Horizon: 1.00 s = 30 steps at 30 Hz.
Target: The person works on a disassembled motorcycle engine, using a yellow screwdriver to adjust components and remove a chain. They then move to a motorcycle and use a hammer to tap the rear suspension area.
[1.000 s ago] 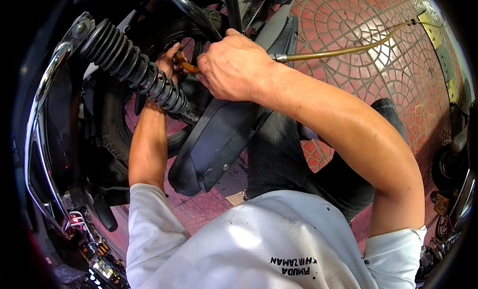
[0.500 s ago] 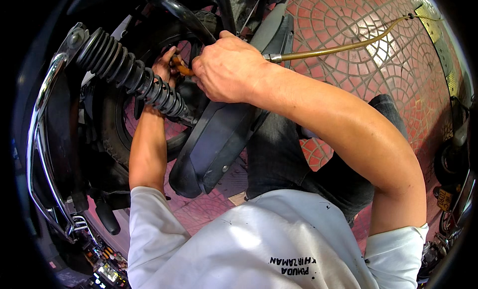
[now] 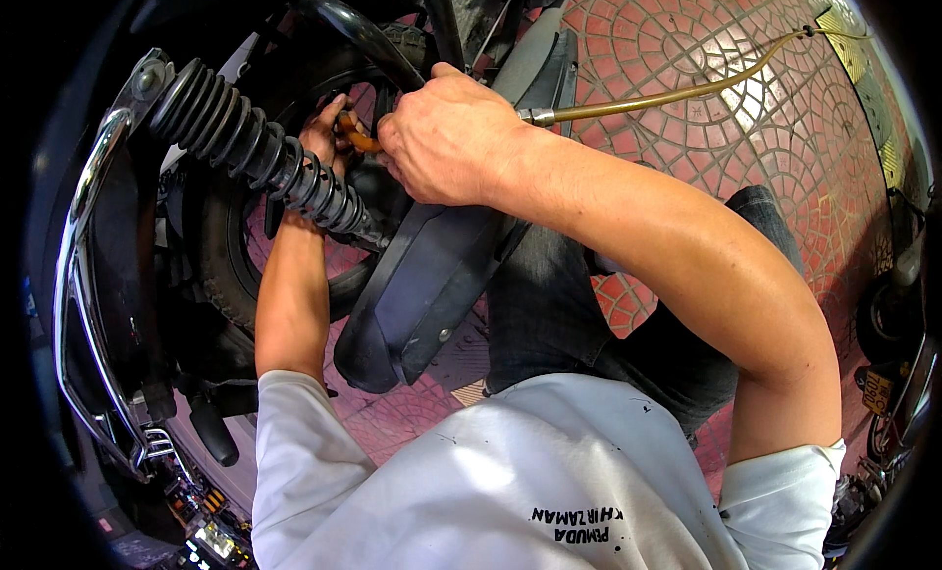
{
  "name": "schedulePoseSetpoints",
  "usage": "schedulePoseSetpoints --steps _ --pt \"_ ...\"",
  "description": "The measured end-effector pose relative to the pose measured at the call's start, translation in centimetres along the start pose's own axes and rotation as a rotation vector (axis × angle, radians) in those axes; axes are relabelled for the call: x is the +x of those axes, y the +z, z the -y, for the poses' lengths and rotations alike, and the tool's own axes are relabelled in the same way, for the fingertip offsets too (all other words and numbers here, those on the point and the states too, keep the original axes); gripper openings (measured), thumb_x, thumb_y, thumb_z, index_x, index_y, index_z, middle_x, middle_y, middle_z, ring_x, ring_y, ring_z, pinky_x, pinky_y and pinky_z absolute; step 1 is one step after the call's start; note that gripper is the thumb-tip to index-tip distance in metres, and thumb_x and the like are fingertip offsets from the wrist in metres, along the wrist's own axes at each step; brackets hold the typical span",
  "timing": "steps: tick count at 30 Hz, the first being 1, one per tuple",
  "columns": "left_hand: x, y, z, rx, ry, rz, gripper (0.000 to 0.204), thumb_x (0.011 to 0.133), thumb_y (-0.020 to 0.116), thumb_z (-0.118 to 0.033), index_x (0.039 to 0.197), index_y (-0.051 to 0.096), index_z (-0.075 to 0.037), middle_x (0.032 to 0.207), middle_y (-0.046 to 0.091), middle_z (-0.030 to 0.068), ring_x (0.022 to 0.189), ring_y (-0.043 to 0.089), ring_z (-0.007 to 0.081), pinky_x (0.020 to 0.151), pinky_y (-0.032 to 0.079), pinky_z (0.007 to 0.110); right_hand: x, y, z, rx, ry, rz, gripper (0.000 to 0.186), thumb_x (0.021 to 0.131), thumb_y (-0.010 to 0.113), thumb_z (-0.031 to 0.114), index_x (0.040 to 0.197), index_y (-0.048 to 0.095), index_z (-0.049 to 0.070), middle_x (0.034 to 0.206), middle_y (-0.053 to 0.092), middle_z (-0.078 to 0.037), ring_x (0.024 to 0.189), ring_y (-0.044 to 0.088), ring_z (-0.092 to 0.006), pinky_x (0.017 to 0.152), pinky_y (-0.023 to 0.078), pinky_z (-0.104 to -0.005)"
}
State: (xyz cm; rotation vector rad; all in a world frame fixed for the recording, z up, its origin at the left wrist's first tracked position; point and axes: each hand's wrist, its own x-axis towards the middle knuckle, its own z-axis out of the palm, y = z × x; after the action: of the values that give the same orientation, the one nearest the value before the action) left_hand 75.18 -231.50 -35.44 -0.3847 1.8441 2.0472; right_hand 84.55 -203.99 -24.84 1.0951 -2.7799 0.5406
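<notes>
My right hand (image 3: 453,138), back turned up, is closed above the wheel; its fingertips are hidden beneath it. An amber air hose (image 3: 672,96) with a metal coupling (image 3: 536,116) leads in behind my right wrist. On the hand's other side, a short curved amber tube (image 3: 357,134) shows between my two hands. My left hand (image 3: 322,136) reaches behind the coil spring shock absorber (image 3: 257,143) to the wheel rim. Its fingers are bent around something by the tube's end, partly hidden by the shock. Around them is the black motorcycle tyre (image 3: 224,266).
A dark plastic cover (image 3: 422,290) lies below my right hand. Black frame tubes (image 3: 363,35) stand above it. A chrome grab rail (image 3: 74,266) curves down the left. Patterned red tiles (image 3: 687,50) cover the floor. Another motorcycle (image 3: 888,325) is at the right edge.
</notes>
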Motion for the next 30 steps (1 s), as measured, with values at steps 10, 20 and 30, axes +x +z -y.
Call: schedulePoseSetpoints --steps 10,20,30 --pt "-0.2 0.2 0.0 -0.003 0.004 -0.043 0.031 0.096 0.072 -0.033 0.108 0.065 -0.004 0.078 0.062 0.0041 0.063 0.055 0.0153 0.061 0.047 0.032 0.0 0.2 0.1 -0.035 -0.009 -0.037 0.029 0.094 0.063 0.033 0.079 0.072 0.010 0.063 0.067 -0.010 0.062 0.068 -0.0296 0.074 0.047 -0.0412" --pt "-0.6 1.1 -0.2 0.007 0.018 -0.048 0.033 0.097 0.072 -0.034 0.108 0.064 -0.004 0.075 0.059 0.0032 0.062 0.053 0.0135 0.060 0.047 0.031 0.0 0.0 -0.1 -0.004 0.001 -0.008 0.028 0.094 0.063 0.032 0.081 0.073 0.009 0.064 0.068 -0.011 0.063 0.068 -0.0305 0.076 0.048 -0.0421" --pt "-0.6 1.5 -0.3 0.026 -0.001 -0.109 0.031 0.098 0.069 -0.033 0.107 0.064 -0.003 0.076 0.062 0.0040 0.061 0.053 0.0139 0.059 0.047 0.031 0.0 0.4 -0.1 -0.022 -0.002 -0.014 0.028 0.094 0.063 0.032 0.080 0.071 0.010 0.064 0.068 -0.010 0.062 0.068 -0.0303 0.076 0.047 -0.0412"
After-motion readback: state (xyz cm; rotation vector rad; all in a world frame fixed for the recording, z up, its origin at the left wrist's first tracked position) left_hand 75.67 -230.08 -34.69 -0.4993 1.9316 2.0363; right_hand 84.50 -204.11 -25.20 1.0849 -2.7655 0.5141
